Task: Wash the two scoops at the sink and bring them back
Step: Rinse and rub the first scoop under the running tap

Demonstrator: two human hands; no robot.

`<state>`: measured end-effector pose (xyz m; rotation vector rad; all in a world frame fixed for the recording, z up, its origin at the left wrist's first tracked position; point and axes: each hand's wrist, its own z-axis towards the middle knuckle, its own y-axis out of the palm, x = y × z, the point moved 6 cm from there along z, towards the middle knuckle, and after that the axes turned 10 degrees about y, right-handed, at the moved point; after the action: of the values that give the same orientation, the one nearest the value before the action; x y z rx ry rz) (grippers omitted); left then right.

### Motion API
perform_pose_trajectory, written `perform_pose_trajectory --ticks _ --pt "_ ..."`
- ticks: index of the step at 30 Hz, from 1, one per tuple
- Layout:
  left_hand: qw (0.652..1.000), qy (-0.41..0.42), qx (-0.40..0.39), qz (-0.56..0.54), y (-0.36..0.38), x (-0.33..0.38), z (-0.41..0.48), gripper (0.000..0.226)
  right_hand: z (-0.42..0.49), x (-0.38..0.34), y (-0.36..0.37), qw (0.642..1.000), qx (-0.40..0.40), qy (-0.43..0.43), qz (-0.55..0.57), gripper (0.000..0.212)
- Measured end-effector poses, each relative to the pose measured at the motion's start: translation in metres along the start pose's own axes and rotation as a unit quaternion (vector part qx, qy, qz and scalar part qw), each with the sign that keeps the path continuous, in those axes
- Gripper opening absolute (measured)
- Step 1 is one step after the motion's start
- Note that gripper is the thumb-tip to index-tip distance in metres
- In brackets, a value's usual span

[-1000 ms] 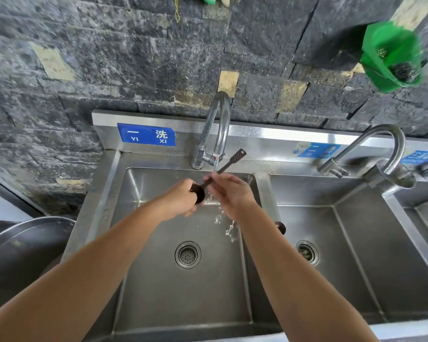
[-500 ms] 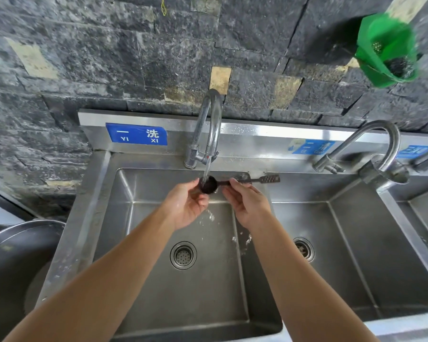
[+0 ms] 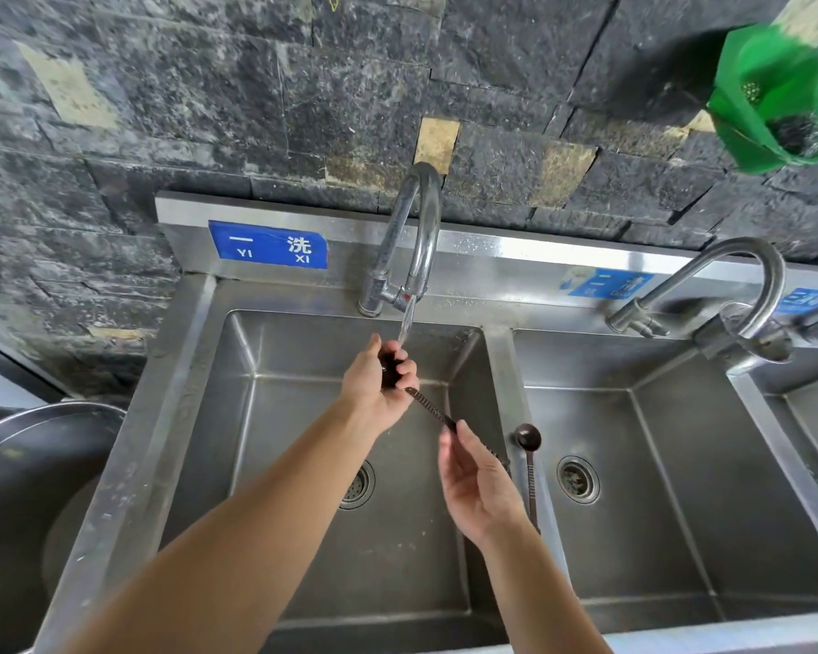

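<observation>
1. Nearest: the right hand [image 3: 480,488] pinches the tail end of a dark scoop [image 3: 428,408] by its ribbed handle, fingers [image 3: 459,434] lightly curled.
2. Just beside it, the second scoop [image 3: 528,457] lies along the divider [image 3: 501,370] between the two basins, bowl end away from the person, nobody touching it.
3. Farther in, the left hand [image 3: 379,382] is closed round the first scoop's bowl, under the running stream from the tap [image 3: 414,238], over the left basin [image 3: 303,535].
4. Judgement: the scoops look light, stiff and thin; wet, they are likely slippery. The ribbed handle offers the surest grip.
5. Judgement: the resting scoop could slide off the narrow divider into either basin; lift it by mid-handle.
</observation>
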<state>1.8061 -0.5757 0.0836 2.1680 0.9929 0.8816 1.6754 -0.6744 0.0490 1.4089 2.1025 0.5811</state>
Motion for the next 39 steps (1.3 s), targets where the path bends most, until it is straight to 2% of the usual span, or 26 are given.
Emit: perform_pose_trajectory --ticks 3,6,9,11,13,16,19,23,27,29,32,35,39 --pt "1.0 -0.012 0.008 -0.02 0.001 -0.012 -0.001 0.044 0.003 -0.016 -0.016 0.999 -0.012 0.006 -0.035 0.024" --pt "0.999 -0.012 0.018 -0.031 0.003 -0.009 0.001 0.047 0.0 -0.046 -0.033 0.997 -0.027 0.01 -0.077 0.025" --pt "0.998 -0.019 0.044 -0.04 0.0 -0.001 0.001 0.049 0.003 -0.09 -0.031 0.987 -0.012 0.005 -0.157 0.05" --pt "0.996 -0.026 0.063 -0.049 -0.003 -0.002 0.001 0.047 0.011 -0.111 -0.002 0.963 -0.004 0.011 -0.269 0.056" --pt "0.995 -0.023 0.078 -0.055 -0.006 -0.005 0.003 0.045 0.024 -0.12 0.039 0.919 0.012 0.003 -0.395 0.055" --pt "0.993 -0.019 0.088 -0.078 -0.01 -0.008 0.006 0.04 0.048 -0.117 0.102 0.864 0.022 -0.015 -0.502 0.068" --pt "0.989 -0.022 0.105 -0.104 -0.014 -0.009 0.011 0.036 0.069 -0.106 0.151 0.864 0.013 -0.026 -0.503 0.083" --pt "0.986 -0.025 0.112 -0.12 -0.016 -0.006 0.015 0.033 0.094 -0.09 0.183 0.86 0.018 -0.048 -0.508 0.071" --pt "0.986 -0.03 0.098 -0.129 -0.013 -0.002 0.017 0.029 0.108 -0.084 0.184 0.86 0.049 -0.044 -0.506 0.079" --pt "0.986 -0.029 0.091 -0.136 -0.012 -0.001 0.02 0.024 0.109 -0.083 0.185 0.866 0.046 -0.051 -0.495 0.078" --pt "0.989 -0.039 0.074 -0.121 -0.01 -0.002 0.021 0.028 0.108 -0.079 0.193 0.853 0.025 -0.067 -0.517 0.077" --pt "0.991 -0.04 0.064 -0.109 -0.006 -0.002 0.016 0.031 0.107 -0.075 0.204 0.84 0.017 -0.076 -0.537 0.072" --pt "0.998 -0.033 0.03 -0.053 -0.002 0.007 0.01 0.034 0.094 -0.074 0.184 0.832 0.063 -0.084 -0.545 0.058"
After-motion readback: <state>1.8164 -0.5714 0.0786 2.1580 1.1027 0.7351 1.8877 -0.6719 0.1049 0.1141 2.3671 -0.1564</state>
